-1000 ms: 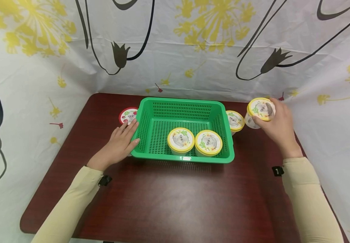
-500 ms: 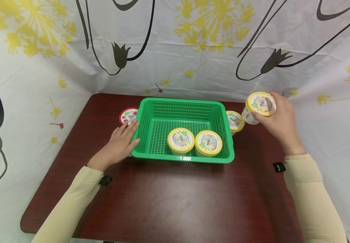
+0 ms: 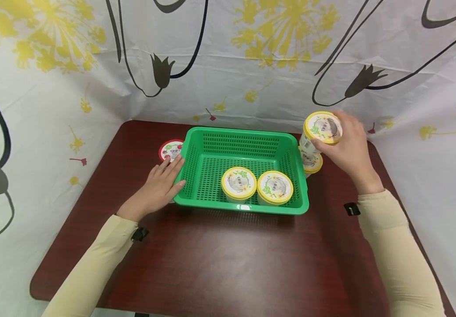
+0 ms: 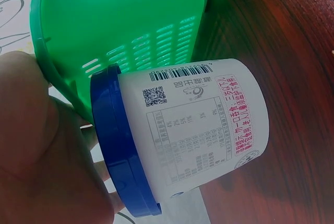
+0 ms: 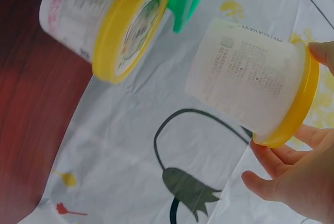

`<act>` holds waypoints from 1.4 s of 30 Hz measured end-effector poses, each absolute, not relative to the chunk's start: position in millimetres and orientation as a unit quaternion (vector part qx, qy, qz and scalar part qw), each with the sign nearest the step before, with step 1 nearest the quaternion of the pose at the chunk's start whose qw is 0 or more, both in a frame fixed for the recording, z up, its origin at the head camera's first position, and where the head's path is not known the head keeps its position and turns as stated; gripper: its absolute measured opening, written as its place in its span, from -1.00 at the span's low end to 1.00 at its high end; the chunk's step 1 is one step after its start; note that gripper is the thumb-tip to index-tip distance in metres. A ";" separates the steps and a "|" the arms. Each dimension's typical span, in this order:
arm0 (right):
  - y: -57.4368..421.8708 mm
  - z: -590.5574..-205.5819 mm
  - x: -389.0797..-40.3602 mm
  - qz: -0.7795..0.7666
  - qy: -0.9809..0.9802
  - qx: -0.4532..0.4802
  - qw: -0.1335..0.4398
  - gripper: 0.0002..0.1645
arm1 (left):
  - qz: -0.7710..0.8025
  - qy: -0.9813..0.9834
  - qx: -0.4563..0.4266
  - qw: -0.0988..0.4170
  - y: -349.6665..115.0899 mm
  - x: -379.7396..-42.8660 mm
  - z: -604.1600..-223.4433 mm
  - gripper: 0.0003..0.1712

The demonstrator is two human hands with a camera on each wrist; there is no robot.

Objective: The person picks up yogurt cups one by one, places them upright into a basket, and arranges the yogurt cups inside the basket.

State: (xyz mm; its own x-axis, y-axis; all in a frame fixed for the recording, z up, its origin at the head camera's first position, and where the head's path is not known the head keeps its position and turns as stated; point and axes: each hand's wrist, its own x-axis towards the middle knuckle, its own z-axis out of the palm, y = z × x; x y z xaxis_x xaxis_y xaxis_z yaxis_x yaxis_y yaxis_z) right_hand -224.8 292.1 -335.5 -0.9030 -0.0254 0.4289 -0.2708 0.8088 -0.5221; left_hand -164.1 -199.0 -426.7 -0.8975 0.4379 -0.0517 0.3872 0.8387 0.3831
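In the head view my right hand grips a paper tub with a yellow lid by its lid, raised off the table at the back right. Partly behind it, beside the basket's right end, another yellow-lidded tub stands on the table. The green plastic basket contains two more yellow-lidded tubs, side by side at the front right. Fingers extended, my left hand rests at the basket's left rim. Under that hand, a blue-lidded tub shows in the left wrist view, mostly hidden from the head.
Left of the basket, a red-lidded tub stands near the back, partly covered by the left fingers. The dark red wooden table is bordered at the back and sides by a white patterned cloth.
My right hand has lifted the yellow-lidded tub and carried it left, closer to the basket's right end. The left hand stays in place. The head view has shifted slightly.
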 end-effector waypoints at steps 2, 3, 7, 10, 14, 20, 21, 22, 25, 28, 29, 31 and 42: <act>286.1 -334.6 -225.6 0.300 -0.927 0.090 0.205 -0.03 | 0.184 0.956 0.216 0.069 -198.4 -164.5 -426.5 -0.21; 283.0 -334.1 -225.8 0.299 -0.928 0.095 0.202 -0.03 | 0.183 0.956 0.217 0.069 -198.1 -164.5 -426.3 -0.21; 271.2 -332.0 -223.7 0.303 -0.929 0.109 0.185 -0.01 | 0.184 0.956 0.217 0.069 -197.6 -164.6 -425.8 -0.21; 262.2 -331.4 -221.8 0.306 -0.928 0.120 0.174 -0.02 | 0.183 0.957 0.217 0.069 -197.4 -164.8 -425.9 -0.21; 249.3 -331.0 -219.7 0.302 -0.931 0.135 0.155 -0.02 | 0.182 0.956 0.217 0.069 -197.2 -165.1 -426.2 -0.21; 230.0 -332.3 -218.5 0.296 -0.932 0.159 0.133 -0.01 | 0.181 0.957 0.219 0.065 -197.3 -165.6 -427.8 -0.21; 227.1 -332.9 -218.9 0.295 -0.932 0.163 0.131 -0.01 | 0.180 0.957 0.219 0.065 -197.3 -165.6 -428.3 -0.21; 224.3 -333.4 -219.1 0.294 -0.932 0.167 0.129 -0.01 | 0.180 0.957 0.219 0.065 -197.4 -165.7 -428.6 -0.21; 217.5 -334.7 -219.9 0.297 -0.932 0.171 0.119 0.00 | 0.179 0.957 0.218 0.066 -197.5 -165.3 -429.0 -0.21; 212.2 -335.1 -220.8 0.304 -0.931 0.172 0.110 0.00 | 0.179 0.957 0.217 0.066 -197.6 -164.8 -428.2 -0.21; 210.4 -335.2 -221.0 0.306 -0.930 0.173 0.107 0.00 | 0.180 0.957 0.217 0.067 -197.5 -164.6 -427.9 -0.21; 207.2 -335.1 -221.7 0.308 -0.929 0.175 0.103 -0.01 | 0.180 0.957 0.216 0.067 -197.6 -164.3 -427.2 -0.21; 184.1 -333.9 -227.9 0.310 -0.927 0.198 0.074 -0.03 | 0.185 0.956 0.216 0.063 -199.2 -164.7 -426.5 -0.21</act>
